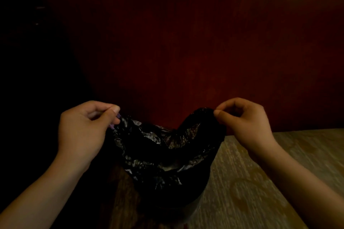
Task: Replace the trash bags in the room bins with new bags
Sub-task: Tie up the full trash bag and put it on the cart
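As left hand (81,128) and right hand (243,122) each pinch rim w/ fingertips, black bag (158,154) hangs open btwn them, near centre. Prob fitting or lifting out, can't tell. Next needs even pull both sides.

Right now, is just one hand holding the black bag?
No, the left hand and the right hand each pinch an opposite edge of the black bag, holding its mouth open.

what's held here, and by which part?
Black trash bag: left hand pinches the rim on one side, right hand pinches the opposite side, spreading the mouth open.
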